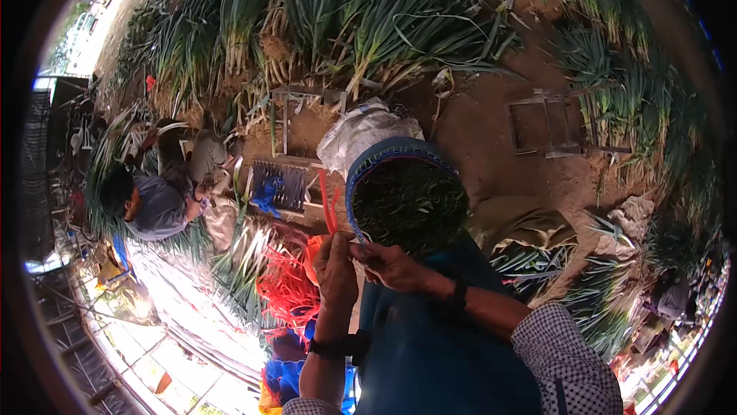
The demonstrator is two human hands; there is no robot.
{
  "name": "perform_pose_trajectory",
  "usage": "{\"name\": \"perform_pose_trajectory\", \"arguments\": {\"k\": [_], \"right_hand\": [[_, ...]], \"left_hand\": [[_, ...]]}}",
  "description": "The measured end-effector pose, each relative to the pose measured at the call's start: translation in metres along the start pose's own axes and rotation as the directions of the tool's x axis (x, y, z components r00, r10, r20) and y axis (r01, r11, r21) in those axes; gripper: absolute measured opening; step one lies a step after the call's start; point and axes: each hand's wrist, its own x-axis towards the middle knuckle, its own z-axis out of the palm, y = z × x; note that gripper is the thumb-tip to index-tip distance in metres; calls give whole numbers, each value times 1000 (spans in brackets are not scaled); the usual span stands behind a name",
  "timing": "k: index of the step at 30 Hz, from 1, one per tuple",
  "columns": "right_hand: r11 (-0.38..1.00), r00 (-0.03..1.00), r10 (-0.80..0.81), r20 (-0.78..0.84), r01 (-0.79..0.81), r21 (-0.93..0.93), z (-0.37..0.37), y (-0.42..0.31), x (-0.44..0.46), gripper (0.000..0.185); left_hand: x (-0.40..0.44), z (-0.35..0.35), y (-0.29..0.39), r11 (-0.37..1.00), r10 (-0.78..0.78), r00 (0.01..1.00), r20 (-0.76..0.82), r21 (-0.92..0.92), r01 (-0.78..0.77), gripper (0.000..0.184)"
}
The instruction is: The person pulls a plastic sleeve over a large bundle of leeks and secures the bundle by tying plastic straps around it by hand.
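Observation:
A red plastic strip (331, 211) rises from the pinched fingers of my left hand (335, 271), which is closed on it. My right hand (393, 267) is also closed, with its fingertips meeting the left hand beside the strip. What those right fingers pinch is too small to make out. Just beyond my hands is a round thing with a blue patterned rim (359, 162) and a dark green, leafy-looking middle. To the left of my left hand lies a tangled heap of red strips (288, 284).
Bundles of leeks or large green onions (330, 8) line the far side and right. A co-worker (157, 204) sits at the left. Past my hands are a white sack (365, 135), a slatted rack (284, 185) and a low metal frame (549, 119). Brown sacking (530, 223) covers another bundle.

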Motion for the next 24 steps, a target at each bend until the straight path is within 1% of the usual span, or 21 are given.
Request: {"name": "perform_pose_trajectory", "arguments": {"k": [1,2,5,6,8,9,11,12,14,15,16,17,18,19,21,22,24], "right_hand": [[999,999,-39,-8,39,17,-2,-2,-4,33],[997,997,-67,-29,68,42,-5,-6,-9,37],[992,1000,-12,-24,15,124,-13,1,-13,38],[988,997,-44,-68,54,146,-11,0,-15,34],[974,982,-110,-155,137,180,-5,-4,-15,28],[969,974,-86,-208,131,212,-2,-3,-13,26],[953,947,-36,-320,129,276,8,2,-11,22],[958,919,-4,-394,116,261,10,-3,-10,21],[967,829,62,-556,88,239,15,-18,-12,20],[931,765,99,-636,153,330,22,-14,-10,19],[881,694,142,-705,236,409,30,-8,-7,19],[818,619,186,-763,332,470,36,-5,-2,18],[801,562,192,-805,384,459,41,-7,-1,17],[749,501,211,-840,470,468,45,-8,0,17],[622,400,257,-880,628,467,45,-11,4,16],[559,417,214,-883,689,461,44,-6,4,15],[515,385,250,-888,724,459,44,-2,6,14]], "left_hand": [[-1,9,0,1000,-6,1000,-21,9,6,25],[-3,20,2,999,-25,1000,16,-33,26,25],[-3,26,-1,999,-38,993,111,-20,40,28],[-2,26,0,999,-37,989,146,12,36,31],[5,11,-4,994,-53,976,209,103,32,29],[12,5,-5,989,-55,968,246,144,19,29],[19,19,13,981,-122,952,282,177,74,30],[25,21,20,975,-158,940,303,196,101,31],[57,3,14,918,-264,849,458,390,75,32],[71,-10,3,880,-319,795,515,473,47,33],[85,-30,-23,934,-234,685,689,355,-38,28],[89,-30,-24,875,-165,553,817,380,-300,25],[85,-28,-28,770,-129,388,913,339,-541,22],[77,-28,-30,628,-129,208,969,243,-740,20],[73,-22,-28,640,-135,229,964,261,-723,17],[73,-19,-26,638,-141,243,960,276,-719,17],[92,-38,-67,744,-258,172,951,309,-592,18]]}}
